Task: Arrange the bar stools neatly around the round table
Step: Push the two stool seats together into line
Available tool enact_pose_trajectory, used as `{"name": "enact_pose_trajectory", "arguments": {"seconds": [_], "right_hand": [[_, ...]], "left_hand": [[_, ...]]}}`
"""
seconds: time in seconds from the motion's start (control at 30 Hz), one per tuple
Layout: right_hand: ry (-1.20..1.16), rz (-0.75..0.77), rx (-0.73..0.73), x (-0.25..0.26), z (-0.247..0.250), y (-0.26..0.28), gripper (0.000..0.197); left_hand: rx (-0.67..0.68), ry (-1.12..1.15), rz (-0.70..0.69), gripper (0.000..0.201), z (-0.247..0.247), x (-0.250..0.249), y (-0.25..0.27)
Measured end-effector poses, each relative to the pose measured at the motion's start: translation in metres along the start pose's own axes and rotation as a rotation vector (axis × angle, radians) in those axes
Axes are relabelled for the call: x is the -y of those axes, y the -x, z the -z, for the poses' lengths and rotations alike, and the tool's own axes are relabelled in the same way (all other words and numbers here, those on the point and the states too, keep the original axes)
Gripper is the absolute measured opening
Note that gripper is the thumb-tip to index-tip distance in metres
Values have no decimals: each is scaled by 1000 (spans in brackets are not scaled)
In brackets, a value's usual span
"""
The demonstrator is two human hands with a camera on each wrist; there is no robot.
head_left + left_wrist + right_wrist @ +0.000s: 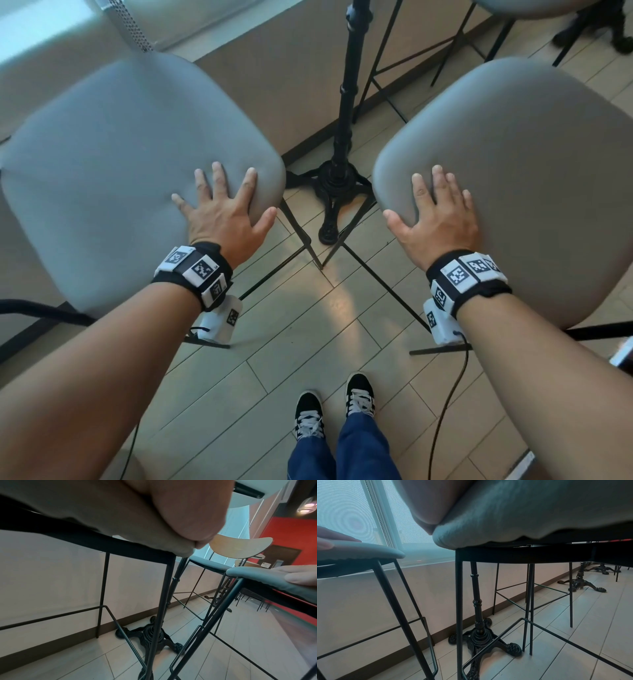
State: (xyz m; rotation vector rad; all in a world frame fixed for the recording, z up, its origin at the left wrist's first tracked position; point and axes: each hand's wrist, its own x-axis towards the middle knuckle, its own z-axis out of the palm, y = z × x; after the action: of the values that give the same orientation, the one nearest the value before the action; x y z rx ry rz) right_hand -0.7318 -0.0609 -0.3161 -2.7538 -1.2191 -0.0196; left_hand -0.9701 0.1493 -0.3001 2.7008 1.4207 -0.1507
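Two grey-cushioned bar stools on thin black legs stand either side of the round table's black cast-iron pedestal (pixel 339 181); the table top is out of the head view. My left hand (pixel 222 205) lies flat with spread fingers on the near right corner of the left stool (pixel 130 164), its thumb (pixel 188 513) over the seat edge. On the near left corner of the right stool (pixel 520 178) my right hand (pixel 436 212) rests the same way. The wrist views show both seats from below, with the pedestal base (pixel 479 635) between their legs.
A third stool (pixel 520 5) stands at the far right by the wall, its footrest frame (pixel 530 592) behind the right stool. Another table pedestal (pixel 580 582) is further along. A low wall (pixel 291 85) with a window above runs behind. My feet (pixel 335 404) are on the tiled floor.
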Motion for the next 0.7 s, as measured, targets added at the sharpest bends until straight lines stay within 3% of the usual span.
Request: {"name": "enact_pose_trajectory", "arguments": {"seconds": [0.7], "right_hand": [[-8, -19, -26, -6, 0, 11, 81]], "left_hand": [[-49, 7, -8, 69, 3, -3, 1]]}}
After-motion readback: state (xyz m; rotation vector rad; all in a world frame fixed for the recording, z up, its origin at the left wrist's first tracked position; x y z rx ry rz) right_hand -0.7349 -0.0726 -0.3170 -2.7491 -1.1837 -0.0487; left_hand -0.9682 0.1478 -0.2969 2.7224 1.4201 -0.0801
